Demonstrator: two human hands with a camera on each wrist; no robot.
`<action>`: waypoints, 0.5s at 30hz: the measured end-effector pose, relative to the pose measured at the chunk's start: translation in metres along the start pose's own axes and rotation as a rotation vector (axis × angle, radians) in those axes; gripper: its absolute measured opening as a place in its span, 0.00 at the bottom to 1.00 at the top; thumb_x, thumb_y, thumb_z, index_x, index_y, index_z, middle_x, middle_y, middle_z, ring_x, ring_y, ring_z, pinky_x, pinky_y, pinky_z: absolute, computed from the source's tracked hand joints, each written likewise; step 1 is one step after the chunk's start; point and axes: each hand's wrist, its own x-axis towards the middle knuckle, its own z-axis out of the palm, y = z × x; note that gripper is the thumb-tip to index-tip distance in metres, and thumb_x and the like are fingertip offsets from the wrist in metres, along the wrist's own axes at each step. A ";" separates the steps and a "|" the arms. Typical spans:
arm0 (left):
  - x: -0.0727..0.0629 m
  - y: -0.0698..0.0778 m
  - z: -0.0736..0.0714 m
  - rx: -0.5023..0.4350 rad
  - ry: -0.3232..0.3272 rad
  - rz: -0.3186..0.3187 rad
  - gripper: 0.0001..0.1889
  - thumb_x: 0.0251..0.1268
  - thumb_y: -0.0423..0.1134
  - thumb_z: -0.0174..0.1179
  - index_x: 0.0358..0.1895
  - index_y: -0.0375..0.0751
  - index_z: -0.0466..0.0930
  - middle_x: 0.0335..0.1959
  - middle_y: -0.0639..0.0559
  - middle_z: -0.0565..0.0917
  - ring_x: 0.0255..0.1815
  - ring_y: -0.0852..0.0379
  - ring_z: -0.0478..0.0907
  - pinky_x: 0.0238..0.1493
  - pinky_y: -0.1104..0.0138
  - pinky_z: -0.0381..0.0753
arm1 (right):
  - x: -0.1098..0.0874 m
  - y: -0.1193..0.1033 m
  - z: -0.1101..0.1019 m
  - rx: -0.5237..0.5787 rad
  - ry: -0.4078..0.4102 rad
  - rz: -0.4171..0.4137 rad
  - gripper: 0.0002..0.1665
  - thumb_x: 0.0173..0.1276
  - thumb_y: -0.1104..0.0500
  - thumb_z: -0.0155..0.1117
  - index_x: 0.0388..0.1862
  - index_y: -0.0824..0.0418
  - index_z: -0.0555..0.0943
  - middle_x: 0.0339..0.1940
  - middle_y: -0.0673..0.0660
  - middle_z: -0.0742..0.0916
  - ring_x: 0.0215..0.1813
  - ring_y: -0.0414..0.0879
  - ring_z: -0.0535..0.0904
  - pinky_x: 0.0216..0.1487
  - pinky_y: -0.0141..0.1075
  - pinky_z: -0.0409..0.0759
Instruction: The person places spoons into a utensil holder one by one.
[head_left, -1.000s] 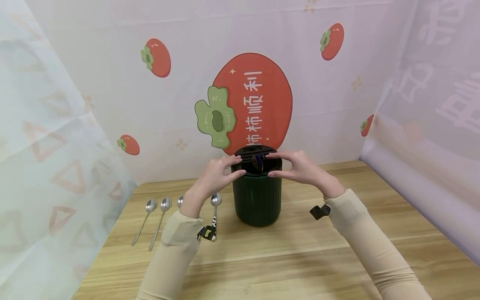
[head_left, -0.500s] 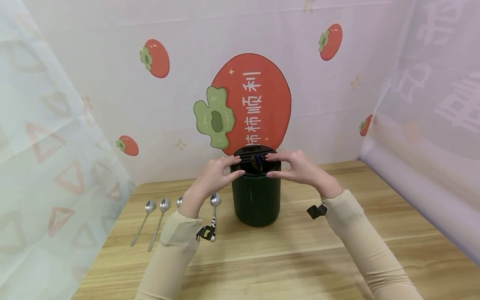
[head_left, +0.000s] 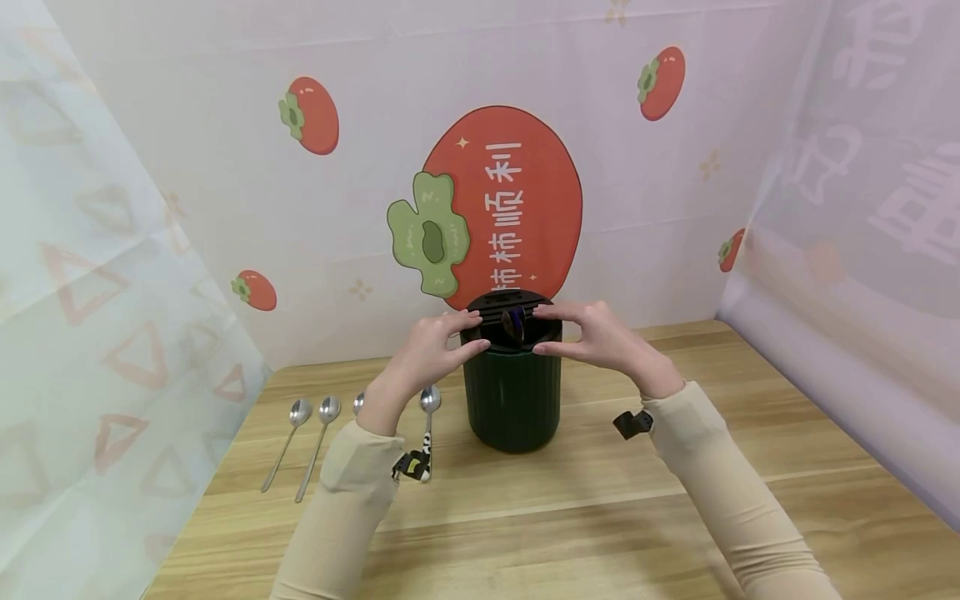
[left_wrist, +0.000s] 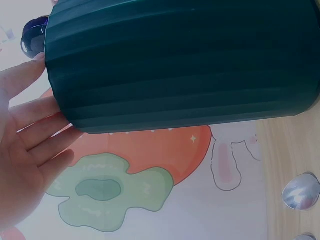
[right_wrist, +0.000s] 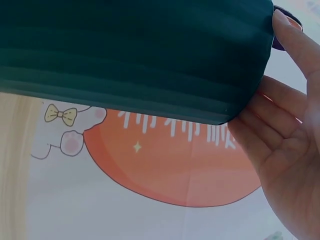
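A dark green ribbed canister point(head_left: 513, 404) stands upright on the table, its black top point(head_left: 510, 297) showing slots at the back. From the top's middle rises a glossy dark round knob-like piece point(head_left: 513, 323), also visible past the rim in the left wrist view. On the left side of the rim, my left hand point(head_left: 435, 343) rests its thumb in front and its nearly straight fingers farther back. My right hand point(head_left: 596, 337) mirrors it on the right side. Both wrist views show the fingertips touching the canister's top edge; what lies inside is hidden.
Several metal spoons lie left of the canister, among them a plain one point(head_left: 329, 408) and one with a black-and-white handle point(head_left: 430, 402). The left forearm partly covers another. A persimmon-print backdrop point(head_left: 622, 183) stands behind the wooden table point(head_left: 525, 533).
Both hands stay at the canister's rim. The view shifts very slightly, and the right forearm has moved a little to the left.
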 end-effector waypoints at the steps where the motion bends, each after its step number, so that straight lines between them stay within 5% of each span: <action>1: 0.000 0.000 0.000 -0.001 -0.001 0.000 0.28 0.64 0.57 0.57 0.62 0.46 0.75 0.64 0.49 0.75 0.64 0.50 0.72 0.63 0.55 0.71 | 0.000 0.000 0.000 -0.006 0.001 0.000 0.33 0.55 0.45 0.72 0.58 0.57 0.79 0.57 0.56 0.83 0.56 0.49 0.81 0.57 0.46 0.78; 15: 0.001 -0.001 0.000 -0.004 -0.002 0.012 0.28 0.63 0.57 0.57 0.62 0.45 0.75 0.62 0.49 0.76 0.64 0.51 0.72 0.63 0.55 0.72 | 0.002 0.003 -0.001 -0.016 0.006 0.012 0.34 0.54 0.41 0.71 0.58 0.56 0.80 0.55 0.54 0.84 0.52 0.46 0.83 0.56 0.46 0.78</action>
